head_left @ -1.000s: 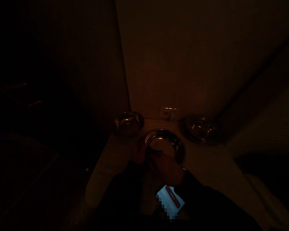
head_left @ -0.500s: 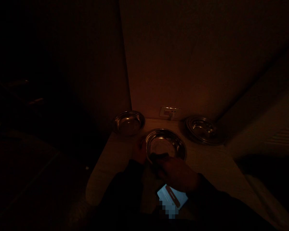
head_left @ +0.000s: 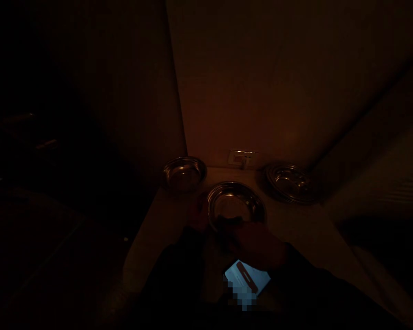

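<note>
A round steel plate (head_left: 232, 204) with a raised rim is tilted slightly toward me over the middle of the table. My left hand (head_left: 198, 215) is closed on its left edge; the fingers are barely visible in the dark. My right hand (head_left: 256, 243) is closed around a dark cloth (head_left: 229, 223) and presses it against the near side of the plate. Most of the cloth lies under the fingers and in shadow.
A deeper steel bowl (head_left: 185, 174) stands at the table's back left corner. Several stacked steel plates (head_left: 291, 183) are at the back right. A phone with a lit screen (head_left: 248, 277) lies below my right hand. On the wall is a socket (head_left: 242, 158).
The scene has become dimmer and the view has shifted slightly. My right hand with the cloth has moved only a little at the plate's near side. My left hand keeps its hold.
</note>
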Tool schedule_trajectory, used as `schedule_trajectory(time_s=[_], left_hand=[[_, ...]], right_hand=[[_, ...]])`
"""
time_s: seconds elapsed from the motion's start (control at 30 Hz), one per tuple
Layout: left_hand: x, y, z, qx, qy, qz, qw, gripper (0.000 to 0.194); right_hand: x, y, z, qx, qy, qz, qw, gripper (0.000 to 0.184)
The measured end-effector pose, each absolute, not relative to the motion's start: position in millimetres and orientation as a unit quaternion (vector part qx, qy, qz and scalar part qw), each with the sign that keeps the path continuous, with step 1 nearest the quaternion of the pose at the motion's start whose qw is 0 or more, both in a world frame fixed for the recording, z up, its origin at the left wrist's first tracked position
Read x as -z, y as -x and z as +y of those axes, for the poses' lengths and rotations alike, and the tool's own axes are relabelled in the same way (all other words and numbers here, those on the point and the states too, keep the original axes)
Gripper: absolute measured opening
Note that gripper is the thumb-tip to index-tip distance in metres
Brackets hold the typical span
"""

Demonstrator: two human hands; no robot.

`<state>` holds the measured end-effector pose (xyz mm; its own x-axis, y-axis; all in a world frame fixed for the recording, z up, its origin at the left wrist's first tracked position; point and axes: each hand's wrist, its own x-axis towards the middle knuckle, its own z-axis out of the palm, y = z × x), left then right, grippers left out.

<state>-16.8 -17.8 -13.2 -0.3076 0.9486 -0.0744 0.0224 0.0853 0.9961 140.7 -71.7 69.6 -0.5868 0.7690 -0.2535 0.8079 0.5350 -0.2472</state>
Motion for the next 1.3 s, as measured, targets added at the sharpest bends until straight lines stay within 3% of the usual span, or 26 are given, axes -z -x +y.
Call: schedule_trajectory(time_s=[0.17,0.57,1.0,1.3], left_hand=[[11.1,14.3,-17.4,-0.535,-0.382,0.613,0.438,0.026],[17.6,19.3,-15.2,-0.552,-0.410,0.599,0.409,0.024],[16.9,15.5,-16.9,-0.558,-0.398,0.585,0.434,0.026],[16.1,18.4,-15.9,-0.548,-0.423,0.601,0.400,0.025]], right_hand=[[-70.9,-152.5,-73.7,0.185,-0.441,0.875,0.073,0.031],[-56.0,-113.0,-61.2,0.219,-0.464,0.859,-0.003,0.031],[-59.7,-166.3,-80.9,0.213,-0.419,0.882,0.036,0.036],[-55.2,-119.7,-68.1,0.214,-0.446,0.869,-0.007,0.034]])
